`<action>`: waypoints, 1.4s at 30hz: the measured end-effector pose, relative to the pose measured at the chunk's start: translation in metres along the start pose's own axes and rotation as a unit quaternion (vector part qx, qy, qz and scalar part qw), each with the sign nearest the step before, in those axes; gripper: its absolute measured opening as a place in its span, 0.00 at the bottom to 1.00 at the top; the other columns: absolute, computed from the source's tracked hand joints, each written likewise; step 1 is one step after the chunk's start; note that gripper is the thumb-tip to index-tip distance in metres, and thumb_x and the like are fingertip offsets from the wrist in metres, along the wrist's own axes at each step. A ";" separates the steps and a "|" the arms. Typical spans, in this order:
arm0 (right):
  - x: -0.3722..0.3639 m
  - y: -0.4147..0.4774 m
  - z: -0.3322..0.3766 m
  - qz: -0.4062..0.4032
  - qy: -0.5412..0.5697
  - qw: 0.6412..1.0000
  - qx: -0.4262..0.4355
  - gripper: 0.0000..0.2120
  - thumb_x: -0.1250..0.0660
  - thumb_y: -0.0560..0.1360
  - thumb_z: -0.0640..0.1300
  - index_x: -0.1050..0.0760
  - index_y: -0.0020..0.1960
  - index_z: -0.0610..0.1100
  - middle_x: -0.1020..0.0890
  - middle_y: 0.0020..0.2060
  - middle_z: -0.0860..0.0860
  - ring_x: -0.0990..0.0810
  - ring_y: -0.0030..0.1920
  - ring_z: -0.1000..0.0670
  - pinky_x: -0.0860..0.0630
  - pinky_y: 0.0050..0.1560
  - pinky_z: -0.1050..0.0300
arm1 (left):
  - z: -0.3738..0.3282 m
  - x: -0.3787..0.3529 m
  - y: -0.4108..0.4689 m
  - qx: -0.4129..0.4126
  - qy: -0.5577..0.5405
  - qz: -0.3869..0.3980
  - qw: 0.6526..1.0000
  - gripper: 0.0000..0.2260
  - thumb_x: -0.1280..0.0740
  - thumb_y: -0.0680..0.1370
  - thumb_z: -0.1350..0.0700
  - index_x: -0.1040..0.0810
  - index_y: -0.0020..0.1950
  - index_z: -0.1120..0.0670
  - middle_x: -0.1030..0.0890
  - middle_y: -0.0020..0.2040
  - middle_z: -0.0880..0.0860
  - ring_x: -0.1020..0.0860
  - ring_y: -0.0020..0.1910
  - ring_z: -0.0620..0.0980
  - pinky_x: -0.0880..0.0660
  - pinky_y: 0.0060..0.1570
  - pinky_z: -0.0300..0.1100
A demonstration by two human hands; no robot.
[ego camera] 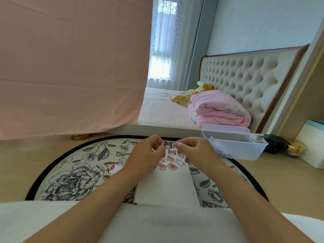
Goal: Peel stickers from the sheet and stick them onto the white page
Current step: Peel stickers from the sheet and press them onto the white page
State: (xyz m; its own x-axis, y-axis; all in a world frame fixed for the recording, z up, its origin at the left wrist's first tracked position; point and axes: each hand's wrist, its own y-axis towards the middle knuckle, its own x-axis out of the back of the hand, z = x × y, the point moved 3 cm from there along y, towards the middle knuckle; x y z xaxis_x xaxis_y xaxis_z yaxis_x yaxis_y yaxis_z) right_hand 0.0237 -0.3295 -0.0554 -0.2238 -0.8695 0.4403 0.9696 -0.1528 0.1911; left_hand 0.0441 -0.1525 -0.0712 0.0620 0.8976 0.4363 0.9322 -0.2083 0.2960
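A white page [166, 186] lies on the round floral mat [73, 172] in front of me. Several cartoon stickers [172, 161] are stuck along its far end. Above that end, my left hand [149, 155] and my right hand [192, 151] pinch a small black-and-white cartoon sticker [167, 144] between their fingertips, one on each side. A red-and-white sticker piece [111, 168] lies on the mat left of the page, partly hidden by my left wrist.
A clear plastic bin [233, 144] stands right of my hands on the wooden floor. Dark and gold-lidded jars [280, 144] sit beyond it, next to a white box [313, 146]. A bed with a pink quilt [219, 109] lies behind; a pink sheet [70, 67] hangs at left.
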 end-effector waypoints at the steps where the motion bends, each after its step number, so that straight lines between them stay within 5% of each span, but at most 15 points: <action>1: 0.003 0.001 0.002 -0.012 -0.027 0.999 0.025 0.04 0.28 0.76 0.48 0.15 0.47 0.49 0.16 0.33 0.57 0.22 0.29 0.60 0.25 0.35 0.63 | 0.000 0.000 0.000 -0.010 0.025 0.006 1.000 0.06 0.36 0.77 0.55 0.26 0.40 0.48 0.17 0.38 0.50 0.22 0.32 0.43 0.22 0.41 0.50; 6: 0.008 -0.001 0.012 0.030 -0.076 0.991 0.108 0.03 0.25 0.75 0.45 0.15 0.48 0.51 0.15 0.36 0.58 0.23 0.31 0.63 0.27 0.35 0.71 | -0.001 -0.002 -0.002 -0.044 0.083 0.042 0.995 0.04 0.36 0.77 0.52 0.26 0.42 0.46 0.18 0.39 0.45 0.23 0.34 0.46 0.22 0.42 0.50; 11: 0.010 0.000 0.008 0.054 -0.148 0.980 0.120 0.01 0.24 0.73 0.47 0.14 0.42 0.52 0.16 0.34 0.60 0.23 0.32 0.62 0.25 0.38 0.67 | -0.004 -0.002 -0.004 -0.062 0.134 0.051 0.988 0.05 0.36 0.77 0.51 0.26 0.42 0.45 0.19 0.37 0.40 0.20 0.36 0.47 0.24 0.40 0.48; 17: 0.010 0.000 0.007 0.055 -0.171 0.975 0.134 0.04 0.24 0.73 0.51 0.17 0.46 0.53 0.17 0.37 0.58 0.24 0.32 0.63 0.30 0.35 0.70 | -0.007 -0.003 -0.006 -0.108 0.212 0.037 0.971 0.05 0.38 0.79 0.50 0.28 0.43 0.46 0.25 0.33 0.29 0.28 0.32 0.41 0.34 0.32 0.40; 23: 0.011 -0.002 0.008 0.065 -0.186 0.972 0.126 0.04 0.25 0.74 0.48 0.16 0.41 0.52 0.18 0.33 0.61 0.24 0.31 0.63 0.30 0.36 0.69 | -0.006 -0.003 -0.006 -0.106 0.193 0.040 0.975 0.05 0.37 0.79 0.48 0.25 0.44 0.44 0.23 0.34 0.29 0.25 0.33 0.38 0.32 0.33 0.39; 27: 0.024 -0.004 0.006 0.054 -0.166 0.982 0.076 0.05 0.26 0.76 0.47 0.16 0.41 0.49 0.17 0.33 0.52 0.25 0.28 0.60 0.29 0.32 0.67 | -0.002 -0.003 0.003 -0.024 0.058 0.035 0.997 0.06 0.35 0.79 0.49 0.20 0.45 0.44 0.17 0.38 0.39 0.24 0.31 0.37 0.28 0.36 0.38; 31: 0.029 -0.019 -0.014 0.108 -0.106 0.986 -0.073 0.08 0.28 0.77 0.49 0.17 0.44 0.45 0.18 0.32 0.53 0.25 0.27 0.56 0.32 0.25 0.66 | 0.003 -0.005 0.001 -0.074 0.155 0.058 0.983 0.04 0.34 0.78 0.48 0.20 0.51 0.42 0.19 0.48 0.37 0.23 0.49 0.39 0.26 0.49 0.41; 34: 0.024 -0.026 -0.024 0.126 -0.113 0.978 -0.120 0.09 0.26 0.75 0.51 0.16 0.44 0.45 0.18 0.32 0.55 0.26 0.27 0.56 0.33 0.24 0.67 | 0.007 -0.017 -0.005 -0.128 0.279 0.116 0.945 0.12 0.34 0.78 0.42 0.22 0.60 0.41 0.23 0.61 0.39 0.29 0.63 0.43 0.31 0.62 0.46; 42: 0.016 -0.015 -0.025 0.157 -0.197 0.957 -0.148 0.15 0.29 0.77 0.52 0.21 0.36 0.44 0.25 0.26 0.48 0.31 0.23 0.52 0.37 0.22 0.64 | 0.010 -0.022 -0.005 -0.147 0.325 0.134 0.924 0.16 0.36 0.77 0.38 0.23 0.63 0.40 0.25 0.65 0.39 0.32 0.67 0.44 0.34 0.66 0.48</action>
State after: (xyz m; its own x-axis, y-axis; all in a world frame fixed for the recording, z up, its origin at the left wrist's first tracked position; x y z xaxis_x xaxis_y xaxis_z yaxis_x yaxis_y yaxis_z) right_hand 0.0084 -0.3527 -0.0732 0.1188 -0.6594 0.7424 0.9678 -0.0904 -0.2351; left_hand 0.0416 -0.1671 -0.0909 -0.0410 0.3952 0.9177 0.7713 -0.5713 0.2805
